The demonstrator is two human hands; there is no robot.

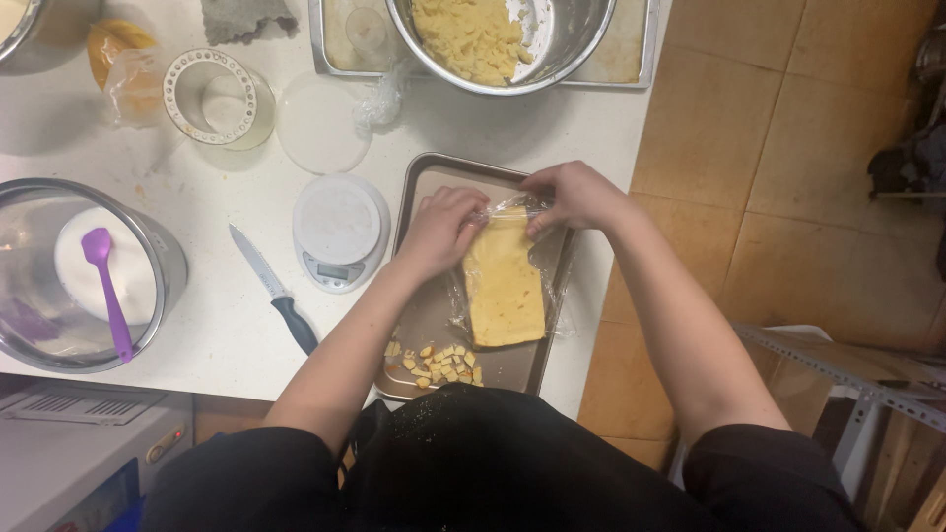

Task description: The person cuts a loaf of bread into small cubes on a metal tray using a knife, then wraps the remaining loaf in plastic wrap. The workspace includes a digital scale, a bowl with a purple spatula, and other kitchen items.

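Note:
A yellow block of butter or dough wrapped in clear plastic film lies on a brown baking tray. My left hand presses on the block's far left corner and pinches the film. My right hand grips the film at the far right end. Small yellow cubes sit in a pile on the tray's near end.
A round white kitchen scale and a black-handled knife lie left of the tray. A steel bowl with a purple spatula stands far left. Behind are a steel bowl of yellow dough, a glass jar and a lid. The table edge drops to tiled floor on the right.

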